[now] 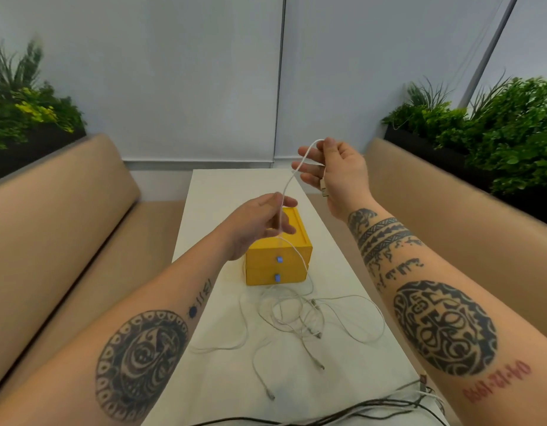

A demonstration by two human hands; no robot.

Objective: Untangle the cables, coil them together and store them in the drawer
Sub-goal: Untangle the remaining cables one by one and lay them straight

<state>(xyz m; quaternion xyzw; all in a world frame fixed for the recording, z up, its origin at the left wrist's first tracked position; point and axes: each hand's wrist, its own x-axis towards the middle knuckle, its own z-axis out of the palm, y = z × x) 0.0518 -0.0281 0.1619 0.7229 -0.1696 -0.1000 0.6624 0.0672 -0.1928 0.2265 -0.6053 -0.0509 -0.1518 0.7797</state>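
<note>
Dark cables [343, 415]: cut off by the bottom edge.
White tangle [297, 318]: loose on the white table [223, 379], strands too crossed to count.
Yellow drawer box [278, 267]: drawers closed, top partly hidden behind the left hand [260, 222].
Left hand: pinches a white cable [286, 186] rising from the tangle.
Right hand [336, 170]: grips the same cable higher, plug dangling.
Benches [66, 210]: flank the table.

Loose cables [297, 315] sprawl across the table [210, 395] right before the drawer box [263, 265] (both fronts closed). Bare table lies behind the box and at the near left.
</note>
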